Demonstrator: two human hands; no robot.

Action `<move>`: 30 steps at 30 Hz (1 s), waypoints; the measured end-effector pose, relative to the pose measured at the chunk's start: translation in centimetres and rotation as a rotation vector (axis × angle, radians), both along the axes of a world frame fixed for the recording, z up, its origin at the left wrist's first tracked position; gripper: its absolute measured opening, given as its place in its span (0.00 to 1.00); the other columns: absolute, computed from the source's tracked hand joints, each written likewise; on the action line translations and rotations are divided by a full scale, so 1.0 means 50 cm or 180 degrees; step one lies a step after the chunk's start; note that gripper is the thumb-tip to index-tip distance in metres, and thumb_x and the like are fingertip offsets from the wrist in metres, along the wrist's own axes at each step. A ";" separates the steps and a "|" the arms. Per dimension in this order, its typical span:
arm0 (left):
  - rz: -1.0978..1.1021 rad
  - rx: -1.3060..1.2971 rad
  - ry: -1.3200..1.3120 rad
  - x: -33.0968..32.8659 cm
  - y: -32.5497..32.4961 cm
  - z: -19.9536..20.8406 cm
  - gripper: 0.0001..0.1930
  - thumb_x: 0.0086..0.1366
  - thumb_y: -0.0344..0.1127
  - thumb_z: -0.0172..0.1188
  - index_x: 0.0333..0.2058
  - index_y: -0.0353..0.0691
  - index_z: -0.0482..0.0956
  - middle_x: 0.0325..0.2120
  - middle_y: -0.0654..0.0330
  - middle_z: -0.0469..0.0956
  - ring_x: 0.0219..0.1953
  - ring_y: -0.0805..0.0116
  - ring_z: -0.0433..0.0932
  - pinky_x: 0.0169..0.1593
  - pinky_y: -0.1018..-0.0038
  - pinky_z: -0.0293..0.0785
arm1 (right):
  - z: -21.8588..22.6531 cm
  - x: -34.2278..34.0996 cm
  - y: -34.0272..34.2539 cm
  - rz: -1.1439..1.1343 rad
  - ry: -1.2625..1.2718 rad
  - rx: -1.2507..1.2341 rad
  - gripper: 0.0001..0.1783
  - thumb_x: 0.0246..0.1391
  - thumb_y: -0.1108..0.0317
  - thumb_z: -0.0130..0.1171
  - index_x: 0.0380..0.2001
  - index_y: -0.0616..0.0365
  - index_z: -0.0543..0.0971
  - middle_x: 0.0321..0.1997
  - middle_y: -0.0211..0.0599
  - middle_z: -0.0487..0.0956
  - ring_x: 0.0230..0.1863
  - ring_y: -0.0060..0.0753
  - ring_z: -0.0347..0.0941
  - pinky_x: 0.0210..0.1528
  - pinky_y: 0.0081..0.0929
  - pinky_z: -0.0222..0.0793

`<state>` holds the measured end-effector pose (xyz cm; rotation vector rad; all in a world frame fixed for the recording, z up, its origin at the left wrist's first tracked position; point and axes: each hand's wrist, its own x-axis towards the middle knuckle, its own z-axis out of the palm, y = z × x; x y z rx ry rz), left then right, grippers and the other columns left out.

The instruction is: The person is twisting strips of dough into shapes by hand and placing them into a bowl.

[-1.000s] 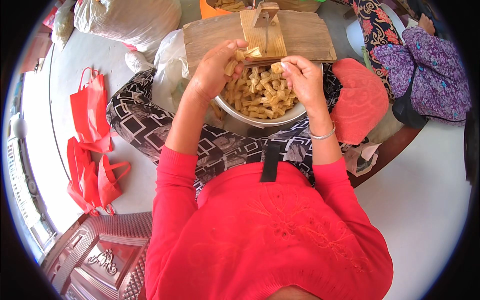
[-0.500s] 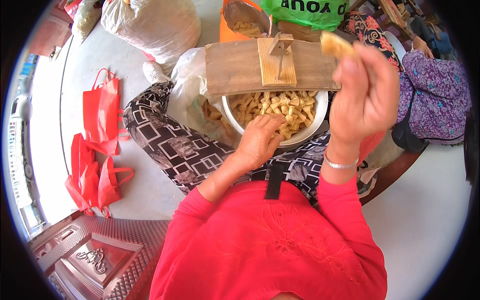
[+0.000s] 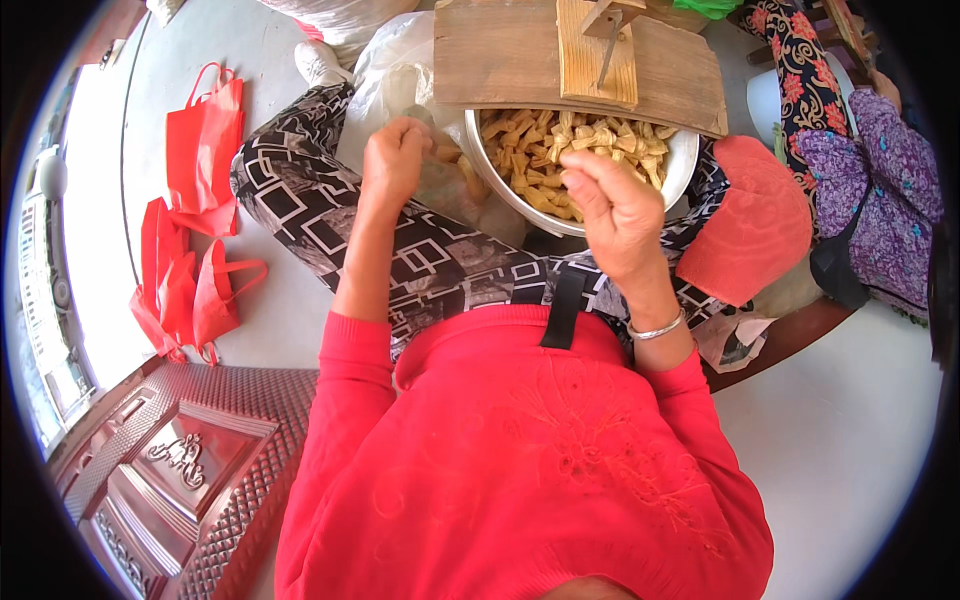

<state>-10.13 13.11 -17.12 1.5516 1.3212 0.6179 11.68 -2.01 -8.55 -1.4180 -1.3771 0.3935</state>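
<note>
A round, pale metal basin (image 3: 686, 165) sits at my lap, filled with tan, knotted-looking pieces (image 3: 530, 150). Above its near part is my right hand (image 3: 622, 212), thumb and fingers pinched; whatever they may hold does not show. Left of the basin, my left hand (image 3: 393, 165) is closed at a clear plastic bag (image 3: 365, 125), its fingertips partly hidden. More brownish pieces show through that bag. Across the basin's far side lies a wooden board (image 3: 490, 50), carrying a small wooden block (image 3: 580, 60) with a thin metal rod.
Red cloth bags (image 3: 205, 150) lie on the floor at left, above a carved brown panel (image 3: 200, 460). A red cushion-like piece (image 3: 750, 220) is right of the basin. Another person in a purple patterned garment (image 3: 885, 190) sits at far right. A white sack (image 3: 350, 15) stands ahead.
My right hand has come down from its raised position with a tan piece to above the basin. My left hand has left the basin for the plastic bag. The view has shifted.
</note>
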 end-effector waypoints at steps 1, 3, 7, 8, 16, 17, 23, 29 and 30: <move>-0.0032 -0.0357 0.0038 0.000 0.020 -0.045 0.10 0.64 0.29 0.49 0.34 0.32 0.79 0.24 0.58 0.79 0.28 0.72 0.76 0.34 0.77 0.71 | -0.024 -0.016 -0.019 0.0078 0.0067 -0.0165 0.07 0.53 0.73 0.64 0.35 0.62 0.80 0.28 0.42 0.81 0.27 0.37 0.79 0.31 0.26 0.73; -0.0101 -0.1044 0.0105 0.003 0.052 -0.106 0.11 0.63 0.30 0.50 0.35 0.31 0.80 0.26 0.52 0.81 0.30 0.65 0.79 0.36 0.73 0.74 | -0.061 -0.042 -0.054 0.0345 0.0207 -0.0665 0.06 0.52 0.74 0.63 0.35 0.63 0.80 0.29 0.43 0.81 0.30 0.41 0.79 0.33 0.28 0.74; -0.1192 -0.0019 0.2102 0.033 0.053 -0.148 0.16 0.60 0.36 0.51 0.37 0.30 0.81 0.35 0.40 0.80 0.39 0.46 0.80 0.45 0.62 0.75 | -0.111 -0.068 -0.089 0.0605 0.0547 -0.0770 0.07 0.54 0.73 0.61 0.36 0.63 0.79 0.29 0.44 0.80 0.29 0.41 0.78 0.32 0.28 0.72; -0.1249 -0.0092 0.2373 0.046 0.045 -0.141 0.17 0.60 0.39 0.51 0.37 0.30 0.81 0.37 0.38 0.79 0.42 0.43 0.79 0.47 0.61 0.74 | -0.115 -0.062 -0.089 0.0582 0.0578 -0.0885 0.07 0.55 0.73 0.61 0.36 0.64 0.79 0.29 0.44 0.80 0.29 0.41 0.78 0.31 0.28 0.72; -0.1015 -0.0545 0.2337 0.053 -0.014 -0.177 0.22 0.59 0.44 0.52 0.42 0.29 0.80 0.42 0.37 0.78 0.48 0.42 0.77 0.51 0.60 0.72 | -0.113 -0.057 -0.086 0.0634 0.0598 -0.0944 0.06 0.56 0.72 0.59 0.36 0.62 0.79 0.29 0.44 0.79 0.27 0.42 0.77 0.30 0.28 0.72; -0.1041 -0.0569 0.2300 0.063 -0.015 -0.168 0.22 0.59 0.43 0.53 0.42 0.29 0.80 0.42 0.37 0.78 0.48 0.42 0.77 0.51 0.61 0.72 | -0.115 -0.055 -0.086 0.0617 0.0589 -0.0938 0.06 0.56 0.72 0.59 0.36 0.62 0.79 0.29 0.44 0.79 0.27 0.42 0.77 0.30 0.28 0.72; -0.1105 -0.0243 0.1348 0.041 -0.121 -0.056 0.14 0.57 0.36 0.54 0.33 0.29 0.77 0.27 0.39 0.77 0.32 0.44 0.77 0.39 0.62 0.70 | -0.097 -0.047 -0.103 0.0410 0.0833 -0.0875 0.08 0.55 0.72 0.60 0.37 0.64 0.78 0.30 0.44 0.80 0.28 0.43 0.78 0.31 0.29 0.73; -0.1739 0.0204 0.0520 0.058 -0.248 0.157 0.06 0.56 0.28 0.55 0.30 0.32 0.72 0.21 0.45 0.70 0.25 0.47 0.72 0.31 0.62 0.68 | -0.049 -0.030 -0.115 0.0747 0.0222 -0.0838 0.20 0.46 0.79 0.61 0.47 0.61 0.77 0.46 0.48 0.77 0.48 0.47 0.75 0.49 0.35 0.71; -0.2020 0.0084 0.0327 0.062 -0.260 0.197 0.05 0.55 0.28 0.56 0.30 0.32 0.72 0.20 0.47 0.70 0.24 0.48 0.72 0.30 0.63 0.68 | -0.039 -0.032 -0.114 0.0848 0.0063 -0.0743 0.22 0.45 0.79 0.62 0.47 0.60 0.77 0.48 0.48 0.76 0.50 0.48 0.73 0.51 0.36 0.70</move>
